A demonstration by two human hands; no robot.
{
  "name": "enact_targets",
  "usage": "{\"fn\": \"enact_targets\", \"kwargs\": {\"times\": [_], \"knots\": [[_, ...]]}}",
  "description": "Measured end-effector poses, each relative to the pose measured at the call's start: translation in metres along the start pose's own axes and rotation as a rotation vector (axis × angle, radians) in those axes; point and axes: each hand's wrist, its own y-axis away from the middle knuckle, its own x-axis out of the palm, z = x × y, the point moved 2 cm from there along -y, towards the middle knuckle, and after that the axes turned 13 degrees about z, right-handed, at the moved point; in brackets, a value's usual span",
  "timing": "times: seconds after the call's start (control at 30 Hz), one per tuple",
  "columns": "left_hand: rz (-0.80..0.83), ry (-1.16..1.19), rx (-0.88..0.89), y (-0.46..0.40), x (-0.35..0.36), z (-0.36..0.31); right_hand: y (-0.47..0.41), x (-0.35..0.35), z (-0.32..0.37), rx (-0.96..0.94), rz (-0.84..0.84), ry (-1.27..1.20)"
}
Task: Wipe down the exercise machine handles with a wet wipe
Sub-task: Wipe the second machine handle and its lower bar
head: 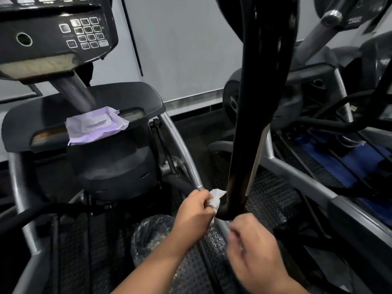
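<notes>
A tall black handle (pixel 257 98) of the exercise machine rises through the middle of the view and curves at its lower end. My left hand (pixel 194 211) grips a crumpled white wet wipe (pixel 215 199) just left of that lower curve, the wipe touching the bar. My right hand (pixel 253 249) is blurred, just below and right of the handle's bottom end, fingers curled near the bar. Whether it holds anything is unclear.
A purple pack of wipes (pixel 96 125) lies on the machine's dark shelf (pixel 137 96) under the console (pixel 57 32). A clear plastic bag (pixel 148 236) sits on the studded floor mat. Grey frame rails (pixel 186 158) and a neighbouring machine (pixel 339 115) flank the handle.
</notes>
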Motion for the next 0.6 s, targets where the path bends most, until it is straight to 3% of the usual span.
{"fn": "enact_targets", "kwargs": {"times": [0.1,0.17,0.23,0.27,0.4,0.47,0.6], "knots": [[0.026,-0.147,0.105,-0.001,0.0,0.003,-0.02,0.01,0.021,-0.156,0.161,0.194],[-0.034,-0.288,0.205,0.001,-0.006,0.004,-0.041,0.017,0.026,-0.165,0.319,0.322],[0.016,-0.311,0.254,-0.007,-0.007,0.013,-0.065,0.023,0.034,-0.09,0.504,0.475],[0.057,-0.306,0.239,-0.009,-0.009,0.015,-0.076,0.026,0.04,-0.015,0.62,0.566],[-0.054,-0.142,-0.064,-0.03,-0.021,0.038,-0.093,0.048,0.043,0.17,1.019,0.897],[-0.056,-0.094,-0.11,-0.035,-0.026,0.04,-0.092,0.058,0.033,0.211,1.081,0.991],[0.055,0.086,-0.003,-0.033,-0.017,0.037,-0.09,0.071,0.022,0.27,1.051,1.012]]}}
